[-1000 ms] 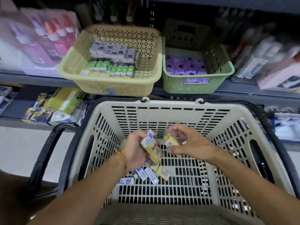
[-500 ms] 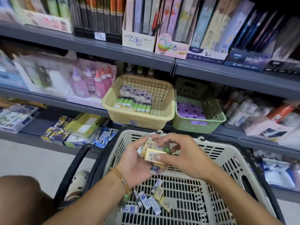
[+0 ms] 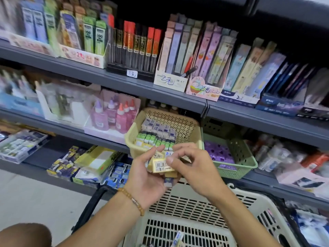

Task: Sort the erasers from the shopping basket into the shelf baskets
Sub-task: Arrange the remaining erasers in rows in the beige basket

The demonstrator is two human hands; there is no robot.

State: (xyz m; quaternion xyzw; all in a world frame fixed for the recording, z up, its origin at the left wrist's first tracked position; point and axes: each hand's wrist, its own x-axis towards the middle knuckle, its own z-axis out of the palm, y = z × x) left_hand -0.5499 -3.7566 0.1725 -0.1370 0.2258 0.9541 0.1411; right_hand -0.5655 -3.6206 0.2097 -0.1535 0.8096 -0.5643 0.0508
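My left hand cups a stack of small packaged erasers, yellow and white-blue ones. My right hand pinches the top yellow eraser with the barcode between thumb and fingers. Both hands hover above the far rim of the beige shopping basket, just in front of the yellow shelf basket, which holds rows of white-blue and green erasers. To its right the green shelf basket holds purple erasers. One loose eraser shows on the shopping basket's floor at the bottom edge.
Grey shelf boards run across above and below the two baskets. Pink glue bottles stand left of the yellow basket. Pencil lead boxes fill the upper shelf. The shopping basket's black handle hangs at the left. My knee is at bottom left.
The view has tilted up toward the shelves. Both hands rose out of the shopping basket with the erasers and came together near the yellow shelf basket's front.
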